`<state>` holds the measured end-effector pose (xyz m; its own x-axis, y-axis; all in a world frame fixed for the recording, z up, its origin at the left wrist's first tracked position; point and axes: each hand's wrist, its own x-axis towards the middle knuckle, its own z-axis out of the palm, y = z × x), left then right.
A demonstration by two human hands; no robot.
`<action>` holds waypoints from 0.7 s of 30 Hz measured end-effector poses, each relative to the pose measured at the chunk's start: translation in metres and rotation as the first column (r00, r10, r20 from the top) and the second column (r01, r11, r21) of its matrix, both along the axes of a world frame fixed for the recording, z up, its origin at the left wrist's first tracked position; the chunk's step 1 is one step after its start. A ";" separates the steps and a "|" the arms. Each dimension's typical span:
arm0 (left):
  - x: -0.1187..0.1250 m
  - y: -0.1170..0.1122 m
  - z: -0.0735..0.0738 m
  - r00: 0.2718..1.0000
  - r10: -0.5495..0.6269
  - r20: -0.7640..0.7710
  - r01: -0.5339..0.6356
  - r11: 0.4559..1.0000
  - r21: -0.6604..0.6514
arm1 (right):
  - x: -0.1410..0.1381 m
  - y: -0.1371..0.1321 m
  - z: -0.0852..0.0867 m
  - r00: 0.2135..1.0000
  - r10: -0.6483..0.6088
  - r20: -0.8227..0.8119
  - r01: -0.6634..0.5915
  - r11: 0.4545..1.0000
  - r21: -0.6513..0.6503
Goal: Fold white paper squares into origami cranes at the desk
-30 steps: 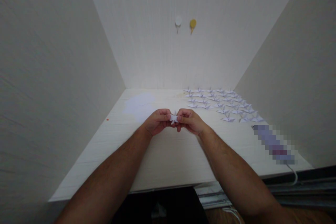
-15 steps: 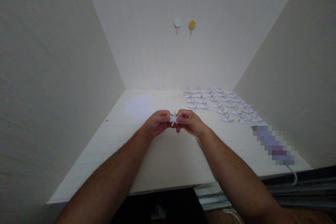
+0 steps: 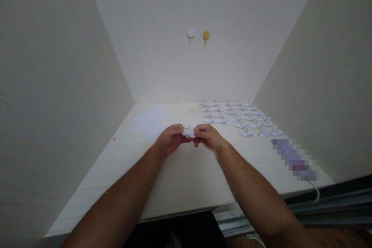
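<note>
My left hand (image 3: 170, 138) and my right hand (image 3: 207, 136) meet over the middle of the pale wooden table (image 3: 180, 178). Both pinch a small folded white paper crane (image 3: 188, 132) between thumb and fingers, just above the tabletop. A point of the paper sticks up between the hands. Most of the fold is hidden by my fingers.
Several finished white paper cranes (image 3: 235, 118) lie in rows at the back right of the table. A stack of white paper sheets (image 3: 149, 121) lies at the back left. A blurred long object (image 3: 293, 159) with a cable rests near the right edge. Two hooks (image 3: 198, 35) are on the back wall.
The view has tilted slightly, so everything sits a little lower and to the left. My hands stay together on the paper, with the fold now pulled a bit wider between them.
</note>
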<state>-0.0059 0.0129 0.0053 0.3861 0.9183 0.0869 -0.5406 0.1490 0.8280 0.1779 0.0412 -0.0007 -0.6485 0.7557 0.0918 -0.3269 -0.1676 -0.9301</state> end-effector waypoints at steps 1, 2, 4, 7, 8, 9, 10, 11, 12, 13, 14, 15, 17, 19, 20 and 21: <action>0.000 0.000 0.000 1.000 0.000 0.002 0.000 1.000 -0.005 | 0.001 0.001 0.000 1.000 -0.004 0.008 0.004 1.000 0.003; 0.000 0.000 0.000 1.000 -0.004 0.003 0.004 1.000 -0.009 | 0.001 0.001 -0.001 1.000 -0.004 0.012 0.004 1.000 0.007; 0.000 -0.001 0.001 1.000 -0.013 0.006 0.013 1.000 -0.009 | 0.002 0.001 -0.001 1.000 0.012 0.016 -0.012 1.000 0.012; -0.001 -0.002 0.000 1.000 -0.005 0.026 0.005 1.000 -0.017 | 0.002 0.001 -0.002 1.000 0.009 0.005 -0.009 1.000 0.008; -0.002 -0.001 -0.001 0.999 0.003 0.032 -0.002 1.000 -0.023 | 0.003 0.001 -0.002 1.000 -0.005 -0.001 0.005 1.000 0.004; -0.003 -0.001 -0.001 0.999 0.013 0.035 -0.012 0.999 -0.031 | 0.003 0.002 -0.002 1.000 -0.022 -0.007 0.022 1.000 0.000; -0.003 0.000 -0.002 0.999 0.024 0.036 -0.023 0.999 -0.041 | 0.003 0.002 -0.002 0.999 -0.037 -0.012 0.037 0.999 -0.005; -0.004 0.001 -0.003 0.999 0.036 0.035 -0.034 0.998 -0.048 | 0.004 0.002 -0.002 0.999 -0.047 -0.015 0.047 0.999 -0.008; -0.004 0.002 -0.003 0.998 0.048 0.034 -0.046 0.997 -0.054 | 0.004 0.003 -0.001 0.998 -0.052 -0.018 0.052 0.999 -0.011; -0.004 0.002 -0.004 0.998 0.061 0.032 -0.059 0.996 -0.059 | 0.004 0.003 -0.001 0.998 -0.057 -0.023 0.057 0.998 -0.014; -0.005 0.003 -0.004 0.997 0.074 0.030 -0.072 0.995 -0.064 | 0.004 0.004 0.000 0.997 -0.068 -0.029 0.068 0.997 -0.020; -0.005 0.003 -0.004 0.996 0.085 0.027 -0.083 0.994 -0.066 | 0.004 0.004 0.000 0.996 -0.085 -0.038 0.084 0.996 -0.028; -0.005 0.003 -0.004 0.996 0.093 0.012 -0.092 0.993 -0.070 | 0.005 0.006 -0.001 0.990 -0.127 -0.059 0.124 0.991 -0.042; -0.005 0.003 -0.004 0.996 0.087 -0.028 -0.089 0.994 -0.071 | 0.005 0.007 -0.002 0.987 -0.142 -0.071 0.138 0.989 -0.049; -0.005 0.003 -0.004 0.995 0.081 -0.057 -0.085 0.994 -0.072 | 0.006 0.008 -0.003 0.988 -0.134 -0.071 0.131 0.990 -0.047; -0.005 0.003 -0.004 0.993 0.076 -0.089 -0.082 0.994 -0.075 | 0.007 0.008 -0.004 0.990 -0.122 -0.071 0.119 0.992 -0.044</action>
<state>-0.0105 0.0164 0.0017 0.3149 0.9490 -0.0166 -0.4806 0.1745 0.8594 0.1845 0.0495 -0.0043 -0.5450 0.8320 0.1042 -0.4139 -0.1588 -0.8964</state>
